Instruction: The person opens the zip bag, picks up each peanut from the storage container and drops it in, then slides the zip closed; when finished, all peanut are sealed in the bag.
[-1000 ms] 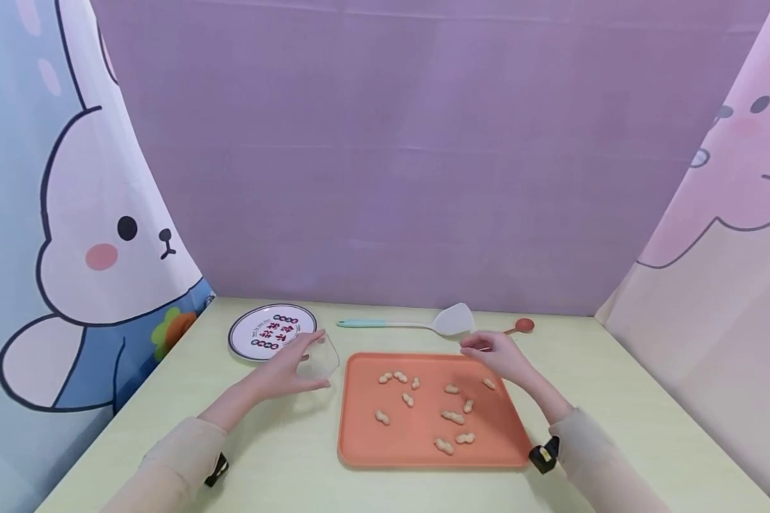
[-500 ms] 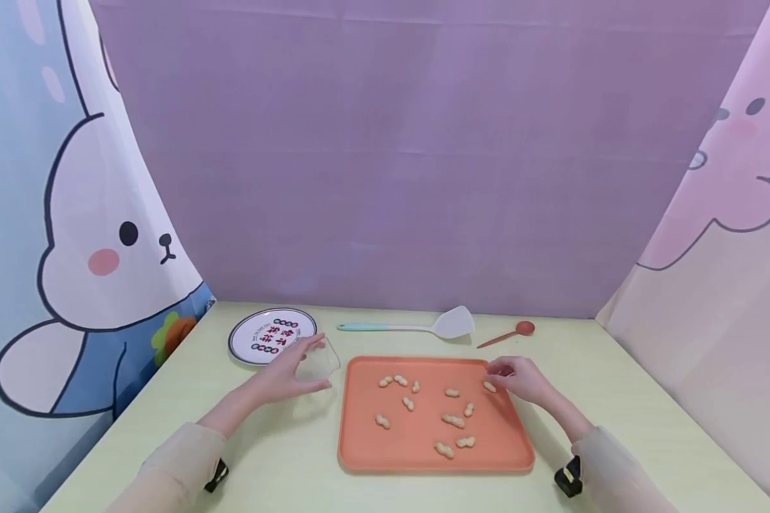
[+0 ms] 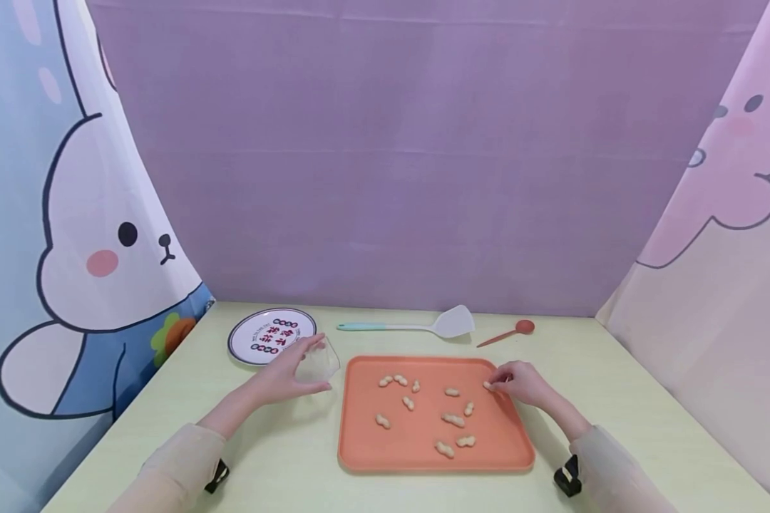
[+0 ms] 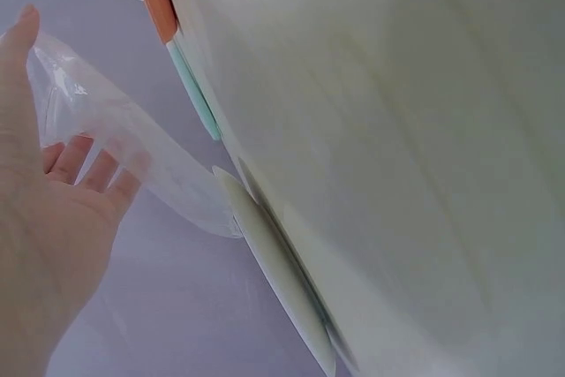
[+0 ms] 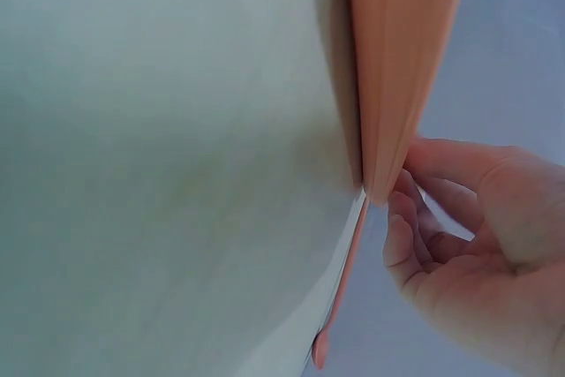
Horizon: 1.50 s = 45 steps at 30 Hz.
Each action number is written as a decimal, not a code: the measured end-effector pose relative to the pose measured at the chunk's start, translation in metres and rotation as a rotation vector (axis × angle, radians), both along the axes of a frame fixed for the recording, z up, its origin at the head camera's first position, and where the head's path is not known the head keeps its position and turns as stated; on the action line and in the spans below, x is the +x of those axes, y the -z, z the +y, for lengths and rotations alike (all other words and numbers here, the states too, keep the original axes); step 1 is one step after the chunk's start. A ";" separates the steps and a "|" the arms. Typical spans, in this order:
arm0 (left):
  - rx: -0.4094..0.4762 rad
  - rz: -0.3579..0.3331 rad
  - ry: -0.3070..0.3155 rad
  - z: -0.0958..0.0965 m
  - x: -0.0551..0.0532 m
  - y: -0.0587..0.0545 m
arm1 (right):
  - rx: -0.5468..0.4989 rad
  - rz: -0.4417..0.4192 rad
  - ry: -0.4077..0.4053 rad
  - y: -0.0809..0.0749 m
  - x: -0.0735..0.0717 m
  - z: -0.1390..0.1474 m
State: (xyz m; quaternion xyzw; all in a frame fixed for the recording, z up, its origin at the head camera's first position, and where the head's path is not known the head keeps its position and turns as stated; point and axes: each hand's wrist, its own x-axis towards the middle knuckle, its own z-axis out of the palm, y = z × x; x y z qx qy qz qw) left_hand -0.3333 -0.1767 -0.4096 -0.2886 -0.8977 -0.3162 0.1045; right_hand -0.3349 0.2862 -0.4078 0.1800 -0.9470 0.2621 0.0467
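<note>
An orange tray (image 3: pixel 417 456) lies on the table with several unshelled peanuts (image 3: pixel 453 420) scattered over it. Beside its left edge, my left hand (image 3: pixel 289 372) holds a clear plastic bag (image 3: pixel 319 363), thumb and fingers spread apart in a curve. In the left wrist view the thin bag (image 4: pixel 168 165) hangs from that hand, with fingers visible through it. At the tray's right back corner my right hand (image 3: pixel 522 383) pinches a peanut (image 3: pixel 488 385) between thumb and fingertips. The tray wall hides those fingertips in the right wrist view.
Behind the left hand lies a white plate (image 3: pixel 247 335) with red print. A white spatula (image 3: pixel 452 324) with a mint handle rests behind the tray. A small red spoon (image 3: pixel 524 327) lies at the back right. A purple curtain (image 3: pixel 385 178) closes off the back.
My right hand has moved down and right from behind the tray's back edge to the peanut in the corner, and its fingers have closed on it. The left hand stays in place.
</note>
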 end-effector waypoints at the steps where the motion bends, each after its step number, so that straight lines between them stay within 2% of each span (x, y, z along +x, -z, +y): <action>1: 0.000 -0.002 -0.002 0.000 0.000 0.000 | 0.001 0.000 -0.009 0.000 0.000 0.000; 10: -0.012 -0.007 -0.011 0.000 0.001 -0.001 | -0.001 -0.003 -0.021 0.000 -0.001 -0.001; 14: -0.011 -0.005 -0.008 0.000 0.001 -0.001 | 0.015 0.015 -0.064 0.000 -0.001 -0.001; 20: -0.015 -0.002 -0.003 0.000 0.000 -0.001 | 0.011 -0.020 -0.062 0.000 -0.001 -0.001; 26: -0.013 -0.001 0.005 0.001 -0.001 0.000 | -0.010 -0.020 -0.058 -0.002 -0.001 -0.001; 30: -0.010 -0.009 0.005 0.002 -0.001 0.001 | -0.049 -0.009 -0.036 -0.007 -0.003 -0.003; 36: -0.018 0.006 0.002 0.002 0.000 0.000 | -0.078 0.071 -0.038 -0.020 -0.008 -0.012; 39: -0.021 0.009 0.003 0.002 0.000 0.000 | -0.089 0.095 -0.039 -0.027 -0.008 -0.022; 45: -0.019 -0.004 0.009 0.001 0.000 0.001 | -0.132 0.091 -0.050 -0.034 -0.010 -0.049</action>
